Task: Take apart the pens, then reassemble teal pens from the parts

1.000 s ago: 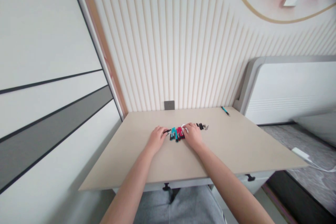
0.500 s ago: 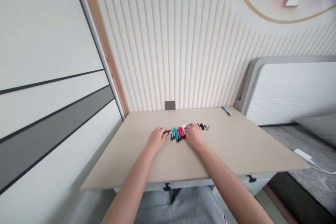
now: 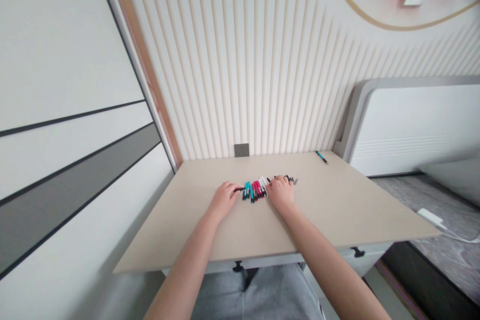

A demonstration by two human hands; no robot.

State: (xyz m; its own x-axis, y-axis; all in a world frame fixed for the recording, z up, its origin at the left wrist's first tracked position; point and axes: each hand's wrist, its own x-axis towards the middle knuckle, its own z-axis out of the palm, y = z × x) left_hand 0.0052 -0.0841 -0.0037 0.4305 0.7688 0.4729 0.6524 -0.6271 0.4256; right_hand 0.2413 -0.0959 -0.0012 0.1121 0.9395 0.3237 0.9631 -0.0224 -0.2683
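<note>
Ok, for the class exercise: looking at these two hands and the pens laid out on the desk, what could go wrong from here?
The right hand sits right beside the small black pieces, which look loose, so a careless slide could scatter them. The left hand is at the end of the tightly packed row of teal, red and white markers; a nudge there might set neighbouring markers rolling across the desk.

- Your desk (image 3: pixel 337 210): smooth, matt laminate top
- On the desk, your markers (image 3: pixel 255 190): glossy plastic barrels
- Behind the desk, your wall panels (image 3: pixel 243 70): ribbed, faintly satin finish
- Below the desk, your trousers (image 3: pixel 262 295): soft, matt cloth
</note>
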